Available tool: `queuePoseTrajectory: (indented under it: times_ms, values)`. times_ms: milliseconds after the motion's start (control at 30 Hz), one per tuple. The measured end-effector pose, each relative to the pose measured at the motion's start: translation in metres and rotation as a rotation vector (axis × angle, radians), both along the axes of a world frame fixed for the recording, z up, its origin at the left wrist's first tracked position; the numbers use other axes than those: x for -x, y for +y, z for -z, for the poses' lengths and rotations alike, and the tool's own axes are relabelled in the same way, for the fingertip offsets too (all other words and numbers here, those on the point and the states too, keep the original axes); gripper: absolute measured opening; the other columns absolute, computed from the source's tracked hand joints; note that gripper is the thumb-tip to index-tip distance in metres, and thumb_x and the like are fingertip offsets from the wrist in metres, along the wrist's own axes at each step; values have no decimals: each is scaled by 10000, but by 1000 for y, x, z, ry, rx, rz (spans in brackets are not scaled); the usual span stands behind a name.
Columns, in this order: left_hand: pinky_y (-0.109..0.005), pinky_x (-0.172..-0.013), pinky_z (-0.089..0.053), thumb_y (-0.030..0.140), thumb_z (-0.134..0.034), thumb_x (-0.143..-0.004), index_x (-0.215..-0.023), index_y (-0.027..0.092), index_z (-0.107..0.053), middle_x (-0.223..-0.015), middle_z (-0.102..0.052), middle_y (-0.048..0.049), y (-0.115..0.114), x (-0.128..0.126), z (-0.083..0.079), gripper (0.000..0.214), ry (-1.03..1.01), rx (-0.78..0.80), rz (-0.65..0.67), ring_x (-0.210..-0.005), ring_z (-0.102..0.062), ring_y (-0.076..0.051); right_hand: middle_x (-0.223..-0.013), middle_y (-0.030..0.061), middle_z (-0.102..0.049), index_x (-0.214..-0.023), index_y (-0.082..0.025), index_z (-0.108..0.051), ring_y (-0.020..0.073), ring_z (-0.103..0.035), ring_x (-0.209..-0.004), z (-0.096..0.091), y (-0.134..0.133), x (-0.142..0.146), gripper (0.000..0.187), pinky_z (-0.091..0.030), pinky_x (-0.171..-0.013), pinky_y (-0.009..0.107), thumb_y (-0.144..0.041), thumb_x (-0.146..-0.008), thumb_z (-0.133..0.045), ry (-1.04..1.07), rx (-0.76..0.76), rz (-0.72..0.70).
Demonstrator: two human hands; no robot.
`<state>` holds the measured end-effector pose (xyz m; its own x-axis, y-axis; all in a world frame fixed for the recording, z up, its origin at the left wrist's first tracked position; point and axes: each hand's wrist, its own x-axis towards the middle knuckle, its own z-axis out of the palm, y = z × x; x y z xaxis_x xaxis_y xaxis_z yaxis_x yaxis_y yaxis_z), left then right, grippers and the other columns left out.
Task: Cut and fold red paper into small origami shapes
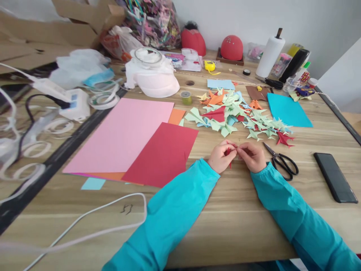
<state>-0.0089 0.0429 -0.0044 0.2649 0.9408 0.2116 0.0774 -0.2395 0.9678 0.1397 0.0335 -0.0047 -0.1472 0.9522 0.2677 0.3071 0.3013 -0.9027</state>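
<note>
— What is the left hand [222, 157] doing?
— Its fingers are closed on a small red paper piece [228, 153], which pokes out above and below the thumb.
— And the right hand [252, 156]?
— Thumb and forefinger are pinched together, their tips meeting the left hand's fingertips. Whether paper sits between them, I cannot tell.
— So the red piece is mostly hidden?
— Yes, only slivers show.
— What lies just beside the right hand?
— Black-handled scissors [277, 155], to its right, blades pointing away from the person. A dark phone [335, 177] lies farther out on that side.
— Beyond both hands?
— A heap of folded paper shapes [234, 107], mostly pale green, with some red, orange and blue. A bright blue sheet [289, 110] lies past the right hand, farther right.
— Left of the left hand?
— A red sheet [163, 154], partly over a larger pink one [121, 130].
</note>
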Motion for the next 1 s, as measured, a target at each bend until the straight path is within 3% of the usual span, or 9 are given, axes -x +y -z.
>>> queuePoseTrajectory:
  times_ms: [233, 433, 733, 867, 1000]
  values:
    - [-296, -833, -435, 172, -528, -747, -596, 155, -549, -855, -556, -58, 0, 1, 1, 153, -12, -2, 4, -876, -552, -162, -739, 47, -658, -896, -181, -624, 136, -573, -569, 1, -2, -2, 182, -467, -530, 277, -323, -832, -529, -145, -67, -21]
    - [-314, -849, -433, 159, -534, -729, -588, 155, -553, -871, -563, -60, 1, 1, 1, 142, -12, 8, 9, -867, -560, -165, -767, 50, -666, -867, -196, -630, 139, -578, -600, -3, -4, -3, 153, -471, -570, 278, -298, -833, -521, -265, -180, -10]
    - [-305, -818, -436, 143, -527, -715, -571, 148, -561, -858, -579, -64, 2, 2, 0, 148, -15, 42, 12, -837, -562, -161, -847, 78, -673, -948, -210, -654, 147, -610, -683, 5, -3, -10, 183, -478, -591, 253, -220, -836, -509, -508, -484, -16]
    - [-304, -824, -435, 141, -527, -716, -552, 148, -547, -854, -578, -57, 2, 3, -1, 165, -39, 75, 10, -822, -562, -152, -819, 74, -681, -909, -216, -670, 153, -619, -712, 7, -1, -11, 176, -477, -611, 255, -227, -846, -506, -627, -604, -11]
    - [-315, -835, -436, 125, -522, -709, -527, 152, -543, -846, -583, -48, 3, 3, -1, 186, -73, 115, 20, -826, -563, -152, -745, 68, -672, -833, -220, -671, 152, -588, -657, 2, -1, -13, 200, -450, -614, 287, -240, -869, -475, -743, -622, -61]
